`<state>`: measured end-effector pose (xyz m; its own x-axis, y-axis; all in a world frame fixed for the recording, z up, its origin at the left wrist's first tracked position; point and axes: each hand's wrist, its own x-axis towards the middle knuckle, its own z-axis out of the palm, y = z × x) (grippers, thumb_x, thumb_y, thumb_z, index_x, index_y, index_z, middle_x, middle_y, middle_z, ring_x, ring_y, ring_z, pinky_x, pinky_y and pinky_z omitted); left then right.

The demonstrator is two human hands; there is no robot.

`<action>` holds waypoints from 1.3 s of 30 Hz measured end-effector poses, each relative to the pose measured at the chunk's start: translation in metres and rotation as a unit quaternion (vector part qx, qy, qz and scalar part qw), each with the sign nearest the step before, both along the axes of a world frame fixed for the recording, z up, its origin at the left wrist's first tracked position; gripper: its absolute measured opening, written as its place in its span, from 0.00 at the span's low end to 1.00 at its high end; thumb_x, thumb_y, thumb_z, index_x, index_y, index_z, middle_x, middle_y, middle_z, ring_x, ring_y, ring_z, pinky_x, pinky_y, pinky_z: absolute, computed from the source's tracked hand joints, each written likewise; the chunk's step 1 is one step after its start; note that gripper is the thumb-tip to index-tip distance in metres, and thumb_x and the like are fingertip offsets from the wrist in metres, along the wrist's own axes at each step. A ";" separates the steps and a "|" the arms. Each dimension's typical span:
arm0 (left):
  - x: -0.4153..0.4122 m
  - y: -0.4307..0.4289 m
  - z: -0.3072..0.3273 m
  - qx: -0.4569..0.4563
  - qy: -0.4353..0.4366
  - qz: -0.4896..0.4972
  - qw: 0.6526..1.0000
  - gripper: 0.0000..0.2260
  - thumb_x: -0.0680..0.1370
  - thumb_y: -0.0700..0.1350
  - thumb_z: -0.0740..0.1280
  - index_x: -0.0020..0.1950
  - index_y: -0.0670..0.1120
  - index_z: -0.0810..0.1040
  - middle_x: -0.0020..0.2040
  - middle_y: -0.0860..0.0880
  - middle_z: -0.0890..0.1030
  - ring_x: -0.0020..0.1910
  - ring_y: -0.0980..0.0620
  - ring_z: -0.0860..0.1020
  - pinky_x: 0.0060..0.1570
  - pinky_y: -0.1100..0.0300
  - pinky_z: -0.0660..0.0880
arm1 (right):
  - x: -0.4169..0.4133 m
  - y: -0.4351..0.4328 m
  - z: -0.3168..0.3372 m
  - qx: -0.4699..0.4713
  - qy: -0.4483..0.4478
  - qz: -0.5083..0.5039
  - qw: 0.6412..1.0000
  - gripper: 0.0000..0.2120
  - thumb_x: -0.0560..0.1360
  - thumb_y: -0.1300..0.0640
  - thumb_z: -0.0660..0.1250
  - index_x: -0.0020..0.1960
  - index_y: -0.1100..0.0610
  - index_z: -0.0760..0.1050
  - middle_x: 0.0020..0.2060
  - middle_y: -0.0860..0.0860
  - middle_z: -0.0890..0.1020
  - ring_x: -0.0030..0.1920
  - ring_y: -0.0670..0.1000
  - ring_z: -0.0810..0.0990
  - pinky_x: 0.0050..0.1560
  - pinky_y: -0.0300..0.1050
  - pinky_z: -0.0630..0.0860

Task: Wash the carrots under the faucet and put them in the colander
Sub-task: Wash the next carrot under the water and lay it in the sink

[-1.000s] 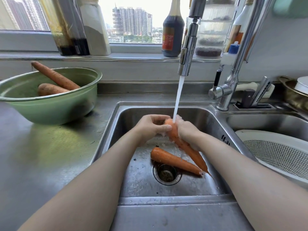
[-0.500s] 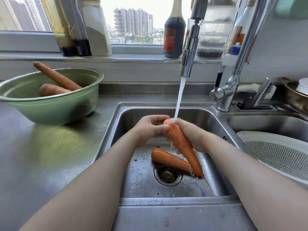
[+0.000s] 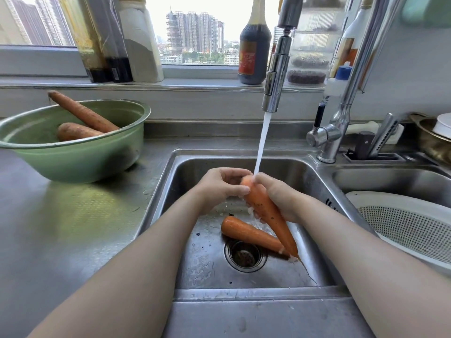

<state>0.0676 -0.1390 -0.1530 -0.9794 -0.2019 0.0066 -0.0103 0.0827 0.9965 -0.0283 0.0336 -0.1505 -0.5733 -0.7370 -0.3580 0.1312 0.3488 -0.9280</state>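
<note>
kitchen sink (image 3: 195, 267), right hand (image 3: 280, 197) gripping carrot (image 3: 268, 213)

Bare forearms reach forward, hands together.
Right hand (image 3: 280, 197) curls round a carrot (image 3: 268, 215); left hand (image 3: 218, 187) pinches its top.

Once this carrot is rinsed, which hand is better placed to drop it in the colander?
Right, probably: the right hand wraps the carrot, and the colander sits in the basin on that side. The left hand only pinches the top.
</note>
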 end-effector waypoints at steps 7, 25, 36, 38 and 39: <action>-0.002 0.001 0.000 -0.017 -0.005 0.006 1.000 0.21 0.73 0.34 0.78 0.65 0.43 0.83 0.54 0.44 0.87 0.56 0.46 0.86 0.61 0.48 0.81 | -0.003 0.002 -0.004 -0.003 -0.013 0.007 1.000 0.23 0.79 0.42 0.60 0.62 0.57 0.79 0.43 0.58 0.82 0.36 0.56 0.80 0.37 0.49 0.77; 0.000 0.002 0.001 -0.023 -0.009 0.008 1.000 0.20 0.73 0.37 0.79 0.63 0.46 0.84 0.54 0.45 0.88 0.55 0.47 0.86 0.59 0.50 0.82 | -0.007 0.003 -0.005 -0.005 -0.062 0.040 0.997 0.25 0.75 0.43 0.58 0.57 0.60 0.80 0.45 0.60 0.81 0.36 0.57 0.79 0.39 0.50 0.77; -0.001 0.001 0.001 -0.035 0.001 -0.013 0.999 0.20 0.72 0.32 0.78 0.61 0.47 0.84 0.53 0.44 0.88 0.54 0.48 0.86 0.56 0.54 0.82 | 0.000 0.001 0.000 -0.001 -0.038 0.012 0.999 0.28 0.76 0.38 0.62 0.60 0.61 0.79 0.44 0.60 0.81 0.36 0.58 0.80 0.39 0.50 0.77; -0.003 0.001 0.000 -0.040 0.004 -0.017 0.999 0.20 0.73 0.32 0.78 0.61 0.46 0.84 0.53 0.44 0.87 0.54 0.47 0.86 0.58 0.52 0.82 | 0.004 0.000 0.001 0.004 -0.006 -0.024 1.000 0.27 0.81 0.36 0.62 0.60 0.59 0.80 0.42 0.59 0.83 0.35 0.57 0.80 0.37 0.49 0.78; -0.003 0.002 -0.001 -0.040 0.005 -0.016 0.999 0.19 0.73 0.32 0.78 0.62 0.46 0.84 0.53 0.44 0.87 0.55 0.47 0.86 0.58 0.51 0.82 | 0.006 -0.001 0.001 0.010 0.008 -0.038 0.999 0.26 0.82 0.36 0.60 0.60 0.59 0.80 0.41 0.60 0.83 0.34 0.57 0.80 0.36 0.49 0.78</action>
<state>0.0642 -0.1368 -0.1540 -0.9850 -0.1698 0.0311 0.0031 0.1624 0.9867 -0.0222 0.0324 -0.1492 -0.6338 -0.6836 -0.3619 0.1433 0.3560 -0.9234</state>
